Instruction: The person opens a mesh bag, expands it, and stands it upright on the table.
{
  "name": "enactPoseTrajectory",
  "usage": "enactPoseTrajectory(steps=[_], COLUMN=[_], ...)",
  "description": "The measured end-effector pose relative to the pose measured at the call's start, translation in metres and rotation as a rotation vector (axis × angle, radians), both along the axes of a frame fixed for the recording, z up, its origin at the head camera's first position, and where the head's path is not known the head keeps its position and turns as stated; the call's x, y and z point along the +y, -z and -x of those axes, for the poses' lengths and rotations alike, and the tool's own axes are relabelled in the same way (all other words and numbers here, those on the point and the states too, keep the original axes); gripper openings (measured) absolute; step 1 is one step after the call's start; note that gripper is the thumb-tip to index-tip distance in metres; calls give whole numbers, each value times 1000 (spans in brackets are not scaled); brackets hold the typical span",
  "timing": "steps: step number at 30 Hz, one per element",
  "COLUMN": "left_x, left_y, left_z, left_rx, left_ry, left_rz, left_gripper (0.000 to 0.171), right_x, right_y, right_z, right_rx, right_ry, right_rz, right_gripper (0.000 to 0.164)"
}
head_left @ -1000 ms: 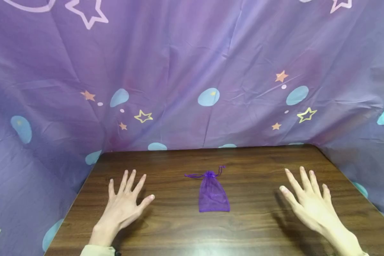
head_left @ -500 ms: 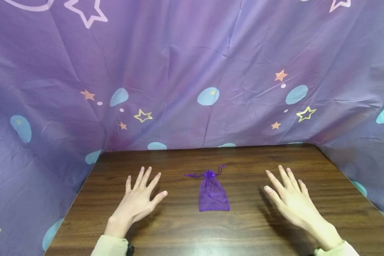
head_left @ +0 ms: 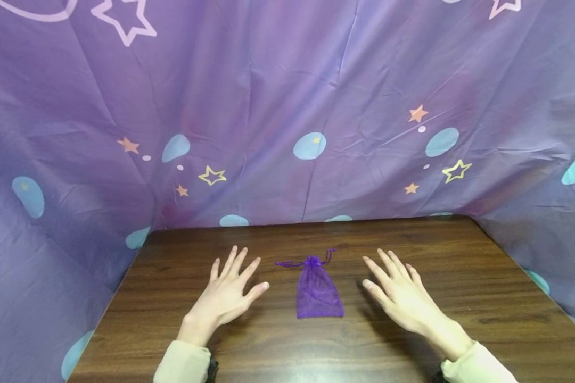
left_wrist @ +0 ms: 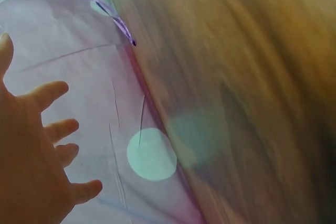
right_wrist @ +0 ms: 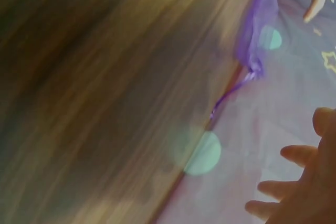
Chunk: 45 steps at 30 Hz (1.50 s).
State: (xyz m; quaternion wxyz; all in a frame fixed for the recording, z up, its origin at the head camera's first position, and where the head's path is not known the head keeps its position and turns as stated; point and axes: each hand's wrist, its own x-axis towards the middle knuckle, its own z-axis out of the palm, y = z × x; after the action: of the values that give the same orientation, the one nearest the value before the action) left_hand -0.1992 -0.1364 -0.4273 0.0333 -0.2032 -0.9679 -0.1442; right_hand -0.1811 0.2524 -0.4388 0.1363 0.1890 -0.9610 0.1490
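Observation:
A sheer purple drawstring pouch [head_left: 319, 293] lies flat in the middle of the table, its gathered neck toward the back and its cords spread to both sides. On its left my left hand [head_left: 227, 295] hovers over the wood, fingers spread and holding nothing. My right hand [head_left: 404, 298] is on the other side, also with spread fingers and nothing in it; its shadow falls on the table. Part of the pouch's neck and a cord [left_wrist: 115, 19] show at the top of the left wrist view. In the right wrist view the pouch [right_wrist: 257, 24] appears beyond my right fingers.
The dark wooden table [head_left: 316, 351] reaches back to a purple cloth [head_left: 268, 106] printed with stars and blue ovals. This cloth hangs behind the table and along both sides. Pale sleeves [head_left: 184, 361] cover my forearms.
Both hands have moved inward over the table toward the pouch, the left one rightward and the right one leftward. The pouch stays where it was; the head view shifts slightly.

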Motion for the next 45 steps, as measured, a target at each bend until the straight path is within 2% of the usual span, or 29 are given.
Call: enactPoseTrajectory(steps=[6, 14, 20, 26, 29, 36, 42, 45], left_x=[12, 26, 41, 57, 65, 85, 98, 102], left_y=[2, 6, 4, 5, 6, 6, 7, 7], left_z=[5, 13, 19, 27, 31, 37, 41, 44], left_rx=[-14, -98, -163, -182, -170, -132, -69, -70], left_ry=[2, -8, -42, -29, -25, -63, -70, -84], left_rz=[8, -6, -44, -64, -63, -67, -69, -98], left_gripper=[75, 75, 71, 63, 59, 54, 36, 29], right_x=[-16, -29, -39, -53, -62, -80, -89, -93], right_y=[6, 7, 12, 17, 14, 8, 6, 6], right_z=[3, 13, 23, 27, 31, 47, 54, 57], right_rx=[-6, -19, -57, -105, -132, -197, -280, -277], right_ry=[-42, -64, -83, -115, -106, -46, -21, -10], right_rz=[1, 7, -40, -88, -64, 16, 188, 242], right_gripper=[54, 50, 48, 49, 48, 43, 32, 25])
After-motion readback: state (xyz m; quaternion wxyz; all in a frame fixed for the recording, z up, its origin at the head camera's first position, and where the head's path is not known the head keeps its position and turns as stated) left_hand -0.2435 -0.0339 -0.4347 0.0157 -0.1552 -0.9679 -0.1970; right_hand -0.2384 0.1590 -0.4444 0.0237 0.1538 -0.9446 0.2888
